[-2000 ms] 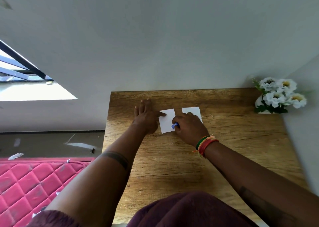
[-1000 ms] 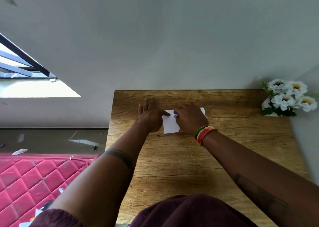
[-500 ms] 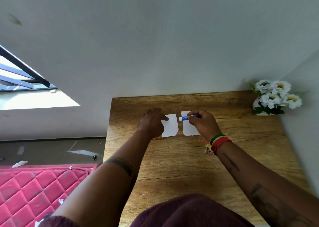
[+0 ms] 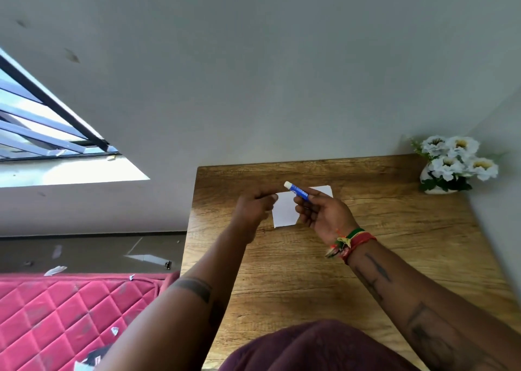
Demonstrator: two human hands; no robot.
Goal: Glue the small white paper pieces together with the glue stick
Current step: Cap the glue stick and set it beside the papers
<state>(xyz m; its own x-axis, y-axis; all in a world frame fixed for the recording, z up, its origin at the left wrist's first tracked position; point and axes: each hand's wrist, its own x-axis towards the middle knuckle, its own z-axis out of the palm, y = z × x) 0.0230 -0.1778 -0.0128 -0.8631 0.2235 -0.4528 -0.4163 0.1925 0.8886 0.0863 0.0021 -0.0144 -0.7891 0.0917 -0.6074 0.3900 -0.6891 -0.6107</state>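
Observation:
Two small white paper pieces lie side by side on the wooden table [image 4: 282, 263]. The left piece [image 4: 284, 213] shows between my hands. The right piece [image 4: 324, 191] is mostly hidden behind my right hand. My right hand [image 4: 321, 213] is raised above them, palm turned up, and grips a blue glue stick [image 4: 298, 190] whose white tip points up and left. My left hand [image 4: 253, 207] hovers just left of the tip, blurred, its fingers curled together, and I see nothing in it.
A white vase of white flowers [image 4: 451, 167] stands at the table's far right corner against the wall. A pink quilted mattress [image 4: 62, 314] with paper scraps on it lies left of the table, and a window [image 4: 42, 134] is further left.
My right hand has lifted the glue stick off the right paper and turned palm up. My left hand has come off the left paper and curled near the stick's tip.

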